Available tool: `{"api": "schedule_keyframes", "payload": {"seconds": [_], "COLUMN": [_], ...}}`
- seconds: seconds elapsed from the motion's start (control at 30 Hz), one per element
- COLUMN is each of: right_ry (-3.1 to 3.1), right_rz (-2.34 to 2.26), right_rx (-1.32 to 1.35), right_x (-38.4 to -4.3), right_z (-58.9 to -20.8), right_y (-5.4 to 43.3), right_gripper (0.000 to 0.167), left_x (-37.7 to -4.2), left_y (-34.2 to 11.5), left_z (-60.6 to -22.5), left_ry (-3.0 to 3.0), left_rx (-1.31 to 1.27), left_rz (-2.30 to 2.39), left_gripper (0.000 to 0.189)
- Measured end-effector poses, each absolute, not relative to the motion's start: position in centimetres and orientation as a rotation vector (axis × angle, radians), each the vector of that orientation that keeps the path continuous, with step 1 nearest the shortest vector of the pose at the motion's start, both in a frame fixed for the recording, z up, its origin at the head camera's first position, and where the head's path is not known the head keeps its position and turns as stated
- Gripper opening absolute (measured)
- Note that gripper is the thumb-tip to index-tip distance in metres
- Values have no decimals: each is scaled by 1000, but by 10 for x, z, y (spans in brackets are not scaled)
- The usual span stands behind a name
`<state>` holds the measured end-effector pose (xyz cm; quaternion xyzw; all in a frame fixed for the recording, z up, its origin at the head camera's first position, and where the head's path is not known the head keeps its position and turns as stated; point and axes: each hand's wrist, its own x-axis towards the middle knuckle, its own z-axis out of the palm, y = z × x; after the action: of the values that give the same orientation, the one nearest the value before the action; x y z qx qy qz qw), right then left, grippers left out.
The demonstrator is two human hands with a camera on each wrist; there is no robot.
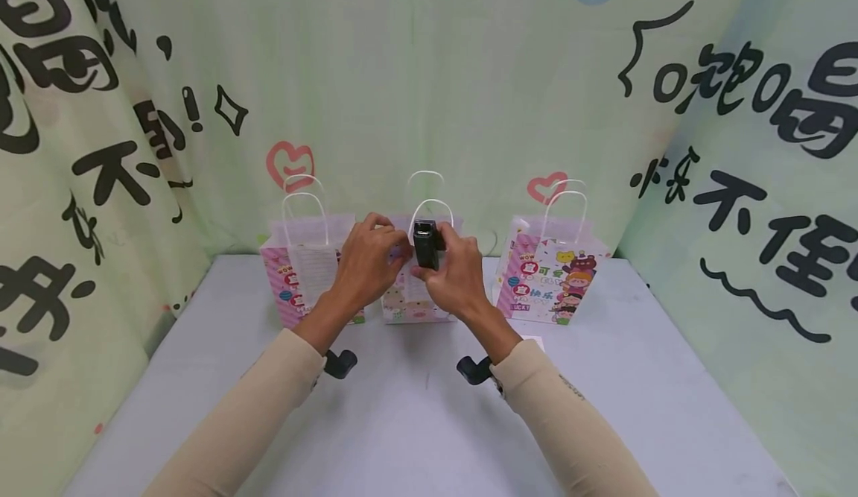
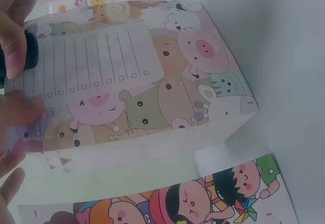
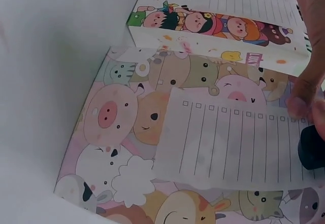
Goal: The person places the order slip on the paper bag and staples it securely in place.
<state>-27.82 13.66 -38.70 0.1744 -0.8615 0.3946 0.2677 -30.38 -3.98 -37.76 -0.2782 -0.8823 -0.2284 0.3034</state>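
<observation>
My right hand (image 1: 458,270) grips a black stapler (image 1: 425,244) at the top edge of the middle paper gift bag (image 1: 418,311), which is printed with cartoon animals. A white lined checklist (image 2: 101,61) lies flat against the front of that bag, its upper end under the stapler. With thumb and fingers, my left hand (image 1: 372,258) pinches the checklist and the bag's top edge beside the stapler. The stapler's nose (image 3: 311,148) shows over the sheet in the right wrist view. Some fingertips are cut off in both wrist views.
On the left stands a pink gift bag (image 1: 275,270) with a similar checklist (image 1: 313,273) on its front. Another pink gift bag (image 1: 553,281) is at the right. A pale piece of paper (image 1: 535,342) lies on the white table (image 1: 415,437). Printed curtains (image 1: 375,72) surround it.
</observation>
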Motion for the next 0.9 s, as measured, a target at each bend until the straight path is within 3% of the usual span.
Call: {"api": "schedule_keyframes", "payload": {"seconds": [0.57,0.9], "right_ry": [-2507,-2598], "right_rz": [1145,1377], "right_rx": [606,576], "right_x": [-279,-279], "right_z": [-372,-357], "right_y": [142,152], "right_gripper": [72,70], "left_x": [-305,-303], "left_y": [-47,-43], "left_z": [-379,-379], "left_ry": [-2368,-2338], "left_rx": [-713,-746], "left_rz": [-607,-622], "left_gripper": [13,5]}}
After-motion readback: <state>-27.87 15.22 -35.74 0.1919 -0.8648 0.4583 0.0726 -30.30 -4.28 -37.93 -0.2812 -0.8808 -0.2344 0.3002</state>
